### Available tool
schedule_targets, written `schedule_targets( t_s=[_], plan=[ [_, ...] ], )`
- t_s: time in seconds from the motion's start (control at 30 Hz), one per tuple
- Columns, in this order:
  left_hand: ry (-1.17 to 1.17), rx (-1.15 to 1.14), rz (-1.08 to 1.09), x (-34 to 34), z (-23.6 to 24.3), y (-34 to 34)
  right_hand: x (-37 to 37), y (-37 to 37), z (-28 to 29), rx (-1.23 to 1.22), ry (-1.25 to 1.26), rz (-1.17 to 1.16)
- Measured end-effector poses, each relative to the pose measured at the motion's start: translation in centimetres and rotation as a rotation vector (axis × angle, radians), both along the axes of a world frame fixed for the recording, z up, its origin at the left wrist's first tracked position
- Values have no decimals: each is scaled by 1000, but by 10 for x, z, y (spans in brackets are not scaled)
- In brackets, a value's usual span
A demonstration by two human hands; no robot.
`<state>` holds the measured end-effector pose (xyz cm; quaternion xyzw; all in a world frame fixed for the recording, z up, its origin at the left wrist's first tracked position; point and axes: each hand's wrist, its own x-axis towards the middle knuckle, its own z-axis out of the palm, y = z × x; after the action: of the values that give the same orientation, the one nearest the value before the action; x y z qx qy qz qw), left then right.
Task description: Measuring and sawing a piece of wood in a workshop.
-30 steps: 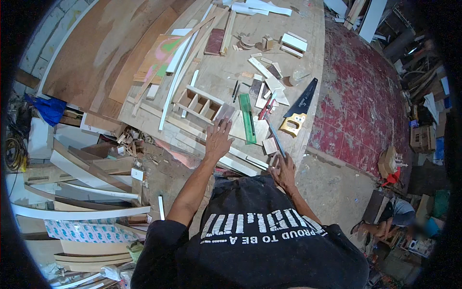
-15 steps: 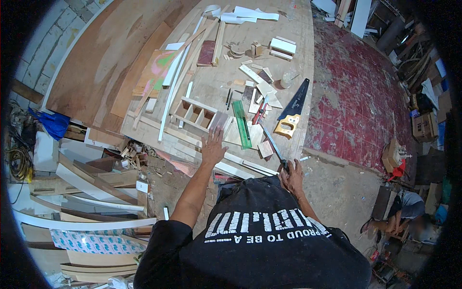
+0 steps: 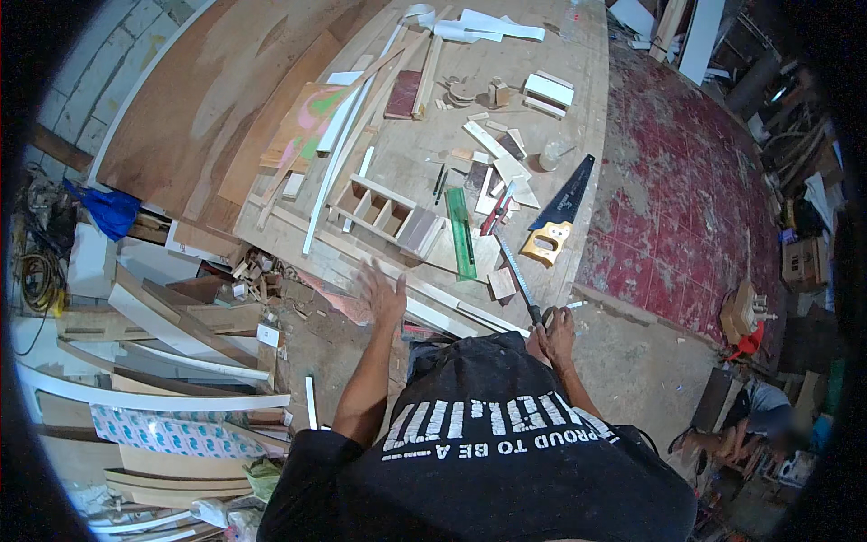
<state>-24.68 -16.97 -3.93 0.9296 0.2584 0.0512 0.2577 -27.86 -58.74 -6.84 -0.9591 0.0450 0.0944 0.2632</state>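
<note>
My left hand (image 3: 383, 294), its fingers spread and slightly blurred, hovers at the table's near edge with nothing in it. Just beyond it lies a small wooden frame (image 3: 368, 209) divided into compartments, with a greyish block-like end (image 3: 421, 231). At the near right, my right hand (image 3: 554, 336) is closed around the black handle of a narrow-bladed saw (image 3: 517, 273); the thin blade points away over the table. A small square wood piece (image 3: 501, 284) lies beside the blade. Close by are a green ruler (image 3: 461, 237) and a red-handled tool (image 3: 494, 217).
A handsaw (image 3: 553, 221) with a yellow handle lies at the table's right side. Wood offcuts (image 3: 512, 172), a clear cup (image 3: 551, 155) and long strips (image 3: 346, 144) cover other parts. Curved boards (image 3: 153, 397) are stacked at left; another person (image 3: 754, 411) sits at far right.
My left hand has drawn back from the wooden frame toward me. My right hand stays at the saw handle, slightly shifted. The whole view has tilted a little.
</note>
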Motion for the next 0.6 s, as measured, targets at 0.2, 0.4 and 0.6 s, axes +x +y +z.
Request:
schedule_targets(
  t_s=[0.2, 0.4, 0.6],
  plan=[
    [273, -131, 133, -118, -65, -20, 20, -8, -9, 12, -57, 25],
    [574, -542, 166, -237, -154, -13, 43, -7, -10, -47, -129, 105],
    [794, -414, -145, -244, -163, 5, 45, -11, -19, -74, -174, 100]
  ],
)
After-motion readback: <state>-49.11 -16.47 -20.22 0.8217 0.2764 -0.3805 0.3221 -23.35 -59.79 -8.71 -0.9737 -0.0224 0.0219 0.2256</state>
